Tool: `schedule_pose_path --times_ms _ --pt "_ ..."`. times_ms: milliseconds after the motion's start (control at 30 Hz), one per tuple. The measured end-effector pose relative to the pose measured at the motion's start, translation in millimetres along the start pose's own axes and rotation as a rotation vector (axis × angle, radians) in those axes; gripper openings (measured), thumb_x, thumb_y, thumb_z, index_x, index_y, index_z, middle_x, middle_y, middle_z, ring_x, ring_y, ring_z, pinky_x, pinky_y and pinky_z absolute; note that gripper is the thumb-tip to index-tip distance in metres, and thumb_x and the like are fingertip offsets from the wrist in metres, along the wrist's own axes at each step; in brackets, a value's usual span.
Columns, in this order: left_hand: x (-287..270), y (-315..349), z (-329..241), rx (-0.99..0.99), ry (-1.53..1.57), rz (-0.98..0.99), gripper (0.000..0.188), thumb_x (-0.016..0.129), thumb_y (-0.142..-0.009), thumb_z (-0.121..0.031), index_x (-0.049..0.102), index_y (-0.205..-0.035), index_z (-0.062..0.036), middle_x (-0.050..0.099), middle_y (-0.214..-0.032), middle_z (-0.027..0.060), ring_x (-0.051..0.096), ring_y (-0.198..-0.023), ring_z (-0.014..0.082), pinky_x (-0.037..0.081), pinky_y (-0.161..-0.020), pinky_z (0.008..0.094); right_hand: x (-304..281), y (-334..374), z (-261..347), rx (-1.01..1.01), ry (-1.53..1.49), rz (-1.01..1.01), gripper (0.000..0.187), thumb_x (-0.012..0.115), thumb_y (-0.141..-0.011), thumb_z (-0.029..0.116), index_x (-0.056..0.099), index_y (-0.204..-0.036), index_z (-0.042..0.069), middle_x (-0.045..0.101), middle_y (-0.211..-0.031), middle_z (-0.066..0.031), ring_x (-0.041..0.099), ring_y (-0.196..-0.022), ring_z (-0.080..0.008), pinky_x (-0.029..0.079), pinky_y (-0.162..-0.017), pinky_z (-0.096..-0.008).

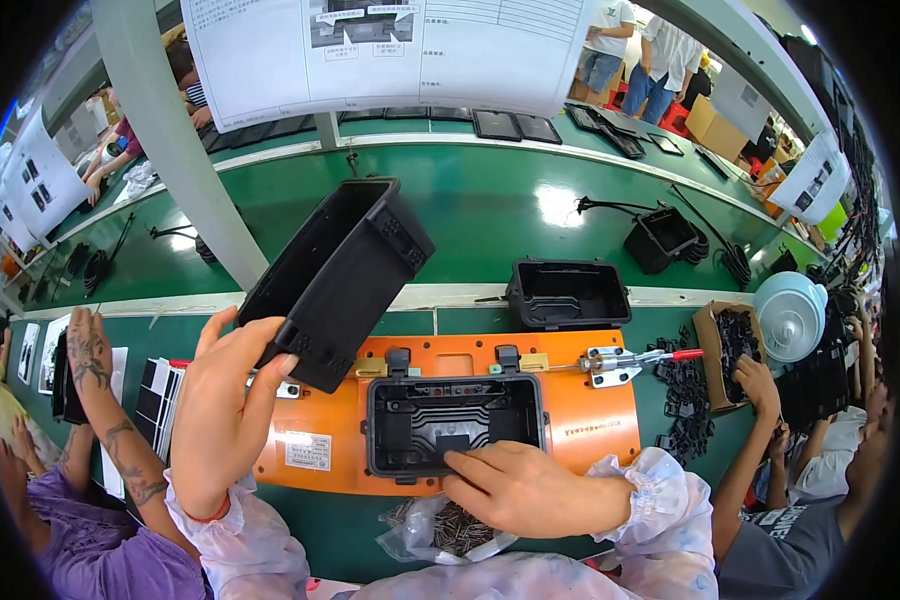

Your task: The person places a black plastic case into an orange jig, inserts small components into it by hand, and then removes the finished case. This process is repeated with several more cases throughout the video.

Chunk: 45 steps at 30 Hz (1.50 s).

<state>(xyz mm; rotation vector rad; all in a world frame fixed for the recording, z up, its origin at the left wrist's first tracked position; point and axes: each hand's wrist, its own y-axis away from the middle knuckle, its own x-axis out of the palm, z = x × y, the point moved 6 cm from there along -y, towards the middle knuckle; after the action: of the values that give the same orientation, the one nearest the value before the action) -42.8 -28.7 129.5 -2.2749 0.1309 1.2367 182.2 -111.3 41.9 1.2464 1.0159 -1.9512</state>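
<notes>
My left hand pinches a black plastic box by its lower corner, between thumb and fingers. That box is raised and tilted, its open side toward the upper left. A second black plastic box sits open side up in an orange fixture, with its ribbed inside showing. At the near right part of its rim, my right hand has its fingers curled over the wall; the thumb is mostly hidden. Two black latches stand at the far edge of the seated box.
A clear bag of screws lies below the fixture. Another black box stands behind it. A red-handled toggle clamp, loose black parts and a cardboard box are right. Co-workers' arms reach in at both sides.
</notes>
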Motion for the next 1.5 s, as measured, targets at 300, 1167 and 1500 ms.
schedule_pose_path --times_ms 300,1167,1500 --pt "-1.8 14.3 -2.8 -0.015 0.006 -0.007 0.02 0.064 -0.091 0.001 0.066 -0.111 0.0033 0.07 -0.097 0.016 0.067 -0.09 0.0353 0.037 -0.116 0.0525 -5.1 5.5 13.7 -0.226 0.234 -0.248 0.034 0.068 -0.075 0.012 0.067 -0.102 -0.009 0.067 -0.108 -0.023 0.066 -0.093 -0.0286 0.053 -0.079 -0.034" --pt "39.6 40.4 -54.8 0.459 0.078 0.369 0.034 0.075 -0.076 0.0 0.07 -0.11 -0.0033 0.072 -0.095 0.007 0.069 -0.1 0.0248 0.038 -0.115 0.0581 -19.8 -129.9 -275.1 -0.213 0.566 -0.071 0.014 0.063 -0.086 0.011 0.065 -0.098 0.004 0.06 -0.1 -0.0119 0.06 -0.102 -0.0304 0.053 -0.089 -0.04" --pt "42.9 50.7 -70.6 0.462 -0.069 0.341 0.031 0.07 -0.079 -0.001 0.07 -0.11 -0.005 0.072 -0.096 0.0051 0.069 -0.104 0.0234 0.038 -0.115 0.0582 3.0 -123.0 -292.5 -0.089 0.464 -0.032 0.011 0.065 -0.09 0.014 0.07 -0.095 0.005 0.063 -0.104 -0.0113 0.061 -0.105 -0.0306 0.053 -0.089 -0.0392"
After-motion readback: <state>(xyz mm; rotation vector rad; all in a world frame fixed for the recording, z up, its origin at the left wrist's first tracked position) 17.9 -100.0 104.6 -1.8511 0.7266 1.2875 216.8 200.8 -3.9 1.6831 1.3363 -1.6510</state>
